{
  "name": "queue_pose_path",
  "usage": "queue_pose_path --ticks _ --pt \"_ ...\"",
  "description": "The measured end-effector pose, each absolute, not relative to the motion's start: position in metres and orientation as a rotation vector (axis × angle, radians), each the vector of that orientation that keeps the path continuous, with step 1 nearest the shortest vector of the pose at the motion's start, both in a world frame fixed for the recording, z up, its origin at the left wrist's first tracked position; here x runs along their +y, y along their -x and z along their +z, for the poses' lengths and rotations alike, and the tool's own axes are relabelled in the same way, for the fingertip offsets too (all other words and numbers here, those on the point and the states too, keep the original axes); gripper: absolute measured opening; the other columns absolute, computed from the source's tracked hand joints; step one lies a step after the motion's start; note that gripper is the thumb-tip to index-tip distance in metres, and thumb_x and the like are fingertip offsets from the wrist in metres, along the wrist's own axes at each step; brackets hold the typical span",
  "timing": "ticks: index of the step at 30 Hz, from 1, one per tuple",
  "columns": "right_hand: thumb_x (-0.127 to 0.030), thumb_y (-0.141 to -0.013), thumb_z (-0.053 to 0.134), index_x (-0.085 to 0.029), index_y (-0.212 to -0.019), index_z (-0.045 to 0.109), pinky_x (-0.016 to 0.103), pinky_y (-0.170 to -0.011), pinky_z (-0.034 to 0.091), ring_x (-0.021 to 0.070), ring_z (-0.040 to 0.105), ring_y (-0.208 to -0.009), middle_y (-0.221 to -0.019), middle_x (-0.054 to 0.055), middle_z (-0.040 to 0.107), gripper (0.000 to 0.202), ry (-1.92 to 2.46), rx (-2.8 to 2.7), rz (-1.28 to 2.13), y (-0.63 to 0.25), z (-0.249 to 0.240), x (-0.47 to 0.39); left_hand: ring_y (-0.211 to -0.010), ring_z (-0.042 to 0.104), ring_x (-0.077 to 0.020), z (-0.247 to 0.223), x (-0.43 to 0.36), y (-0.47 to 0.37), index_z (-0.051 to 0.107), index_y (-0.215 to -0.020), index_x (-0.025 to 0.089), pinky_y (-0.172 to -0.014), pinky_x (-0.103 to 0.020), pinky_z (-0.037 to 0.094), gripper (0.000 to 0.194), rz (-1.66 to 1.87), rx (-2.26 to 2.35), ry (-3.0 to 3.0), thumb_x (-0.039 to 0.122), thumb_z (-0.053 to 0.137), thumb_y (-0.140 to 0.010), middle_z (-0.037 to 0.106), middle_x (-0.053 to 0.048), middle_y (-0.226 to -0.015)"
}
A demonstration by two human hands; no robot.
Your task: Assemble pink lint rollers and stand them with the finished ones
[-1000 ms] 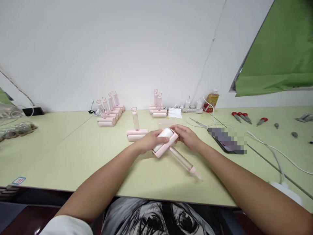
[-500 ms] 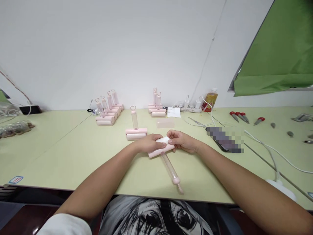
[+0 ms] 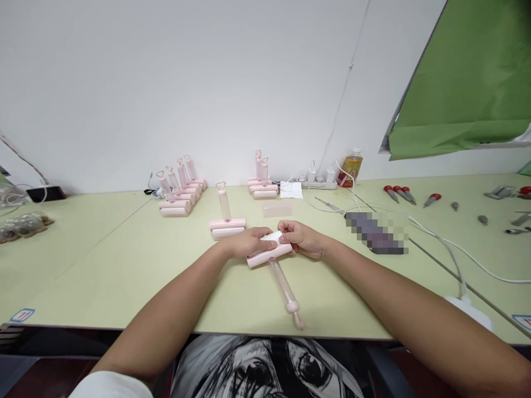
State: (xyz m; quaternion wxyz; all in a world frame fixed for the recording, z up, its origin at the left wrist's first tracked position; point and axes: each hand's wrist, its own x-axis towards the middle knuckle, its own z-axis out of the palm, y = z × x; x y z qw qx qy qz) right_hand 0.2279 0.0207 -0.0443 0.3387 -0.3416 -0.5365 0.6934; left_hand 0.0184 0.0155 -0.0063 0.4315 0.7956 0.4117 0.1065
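Observation:
A pink lint roller (image 3: 269, 256) with a white roll and a clear pink handle is between my two hands, its handle pointing down toward the table's front edge. My left hand (image 3: 250, 242) grips the left part of the roller head, thumb lying across the white roll. At the right end of the roll, my right hand (image 3: 302, 239) pinches with bent fingers; what its fingertips hold there is partly hidden. Just behind my left hand another lint roller (image 3: 228, 223) stands with its handle upright. A clear pinkish cover (image 3: 277, 208) lies beyond my hands.
Several lint rollers (image 3: 176, 204) stand in a row at the back left, more (image 3: 265, 190) at the back centre. Toward the right are scissors (image 3: 329, 205), a blurred-out phone (image 3: 375, 233), white cables, a power strip (image 3: 323, 185), a drink bottle (image 3: 350, 167) and red-handled tools (image 3: 398, 193).
The view has shifted slightly, moving the whole scene a little left. Both hands stay on the same lint roller, with hardly any change in their grip.

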Motion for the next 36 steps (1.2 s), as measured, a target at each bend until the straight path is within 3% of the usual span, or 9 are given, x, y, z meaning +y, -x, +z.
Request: queue_pose_path --ticks 5,10,17,21,25,27,31,36 --pt "-0.027 -0.062 0.077 -0.021 -0.07 0.043 0.017 -0.033 0.027 0.006 0.04 -0.036 -0.049 -0.008 0.05 0.035 0.917 -1.387 1.779 -0.222 -0.035 0.018 -0.058 0.044 -0.0126 -0.005 0.017 -0.019 0.059 -0.081 0.02 -0.049 -0.025 0.028 0.039 0.349 1.034 -1.809 0.058 0.064 -0.07 0.052 0.002 -0.068" --pt "-0.019 -0.06 0.07 -0.02 -0.055 0.038 0.019 -0.037 0.024 0.0059 0.036 -0.04 -0.045 -0.007 0.045 0.032 1.031 -1.332 1.549 -0.216 -0.037 0.023 -0.058 0.045 -0.0133 -0.012 0.02 -0.028 0.058 -0.082 0.018 -0.049 -0.025 0.03 0.037 0.464 1.18 -1.715 0.054 0.058 -0.075 0.054 0.001 -0.067" --pt "-0.013 -0.057 0.063 -0.02 -0.061 0.047 0.019 -0.04 0.027 0.0073 0.04 -0.042 -0.047 -0.007 0.048 0.019 1.18 -1.449 1.38 -0.222 -0.05 0.03 -0.081 0.058 -0.0225 -0.031 0.017 -0.043 0.06 -0.098 0.017 -0.066 -0.03 0.041 0.039 0.744 1.466 -1.928 0.051 0.05 -0.083 0.066 -0.007 -0.093" --pt "-0.016 -0.061 0.064 -0.02 -0.08 0.053 0.02 -0.041 0.036 0.0084 0.045 -0.047 -0.061 -0.006 0.052 0.022 1.15 -1.56 1.231 -0.227 -0.05 0.03 -0.098 0.059 -0.0244 -0.035 0.013 -0.045 0.058 -0.118 0.023 -0.082 -0.033 0.043 0.041 0.895 1.261 -2.082 0.042 0.057 -0.082 0.065 -0.005 -0.11" --pt "-0.018 -0.067 0.062 -0.025 -0.115 0.052 0.023 -0.049 0.049 0.0111 0.055 -0.063 -0.094 0.0 0.059 0.05 1.058 -1.581 1.094 -0.232 -0.045 0.028 -0.097 0.058 -0.0254 -0.034 0.016 -0.042 0.059 -0.124 0.025 -0.087 -0.037 0.043 0.047 0.93 1.261 -2.17 0.032 0.063 -0.078 0.062 -0.006 -0.104" --pt "-0.019 -0.07 0.062 -0.026 -0.121 0.052 0.025 -0.055 0.052 0.0122 0.057 -0.07 -0.103 0.002 0.058 0.053 1.018 -1.608 1.093 -0.234 -0.041 0.027 -0.101 0.057 -0.0254 -0.034 0.019 -0.04 0.057 -0.126 0.024 -0.09 -0.038 0.043 0.052 0.957 1.254 -2.165 0.029 0.065 -0.076 0.059 -0.007 -0.106" --pt "-0.025 -0.075 0.063 -0.023 -0.113 0.06 0.026 -0.057 0.053 0.0129 0.06 -0.068 -0.091 0.002 0.06 0.038 0.991 -1.554 1.175 -0.24 -0.032 0.026 -0.108 0.053 -0.0242 -0.037 0.022 -0.037 0.049 -0.132 0.024 -0.095 -0.038 0.041 0.063 1.081 1.221 -2.09 0.026 0.069 -0.072 0.055 -0.008 -0.119" --pt "-0.037 -0.073 0.068 -0.019 -0.084 0.061 0.027 -0.054 0.052 0.0135 0.061 -0.058 -0.068 0.0 0.061 0.023 0.979 -1.39 1.343 -0.25 -0.028 0.031 -0.097 0.056 -0.0191 -0.035 0.019 -0.034 0.028 -0.143 0.024 -0.085 -0.031 0.045 0.079 1.116 1.043 -2.018 0.036 0.068 -0.075 0.056 -0.006 -0.116"
